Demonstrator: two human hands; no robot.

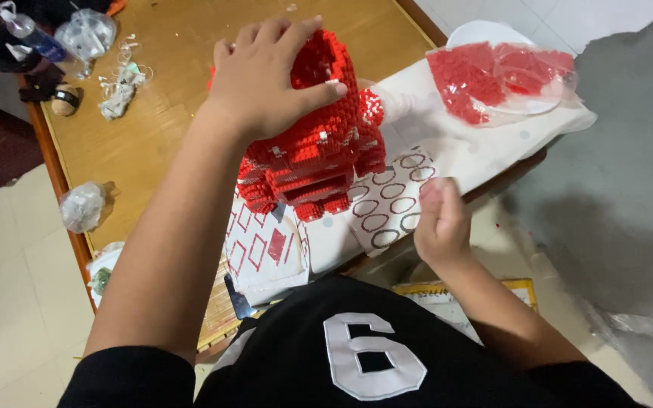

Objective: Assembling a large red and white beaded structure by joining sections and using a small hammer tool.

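Observation:
A large red model built of tiny bricks (319, 155) stands on a white printed sheet (387, 204) on the wooden table (160, 113). My left hand (266, 75) lies over the model's top and grips it, fingers spread across its upper edge. My right hand (440, 219) hovers near the table's front edge, to the right of the model, with fingers pinched together; whether a small piece sits between them I cannot tell.
A clear bag of loose red bricks (493, 75) rests on a white plate (485, 34) at the back right. Crumpled clear plastic bags (83, 205) and small clutter (85, 34) lie along the table's left side. A yellow-edged booklet (447, 291) is below the table edge.

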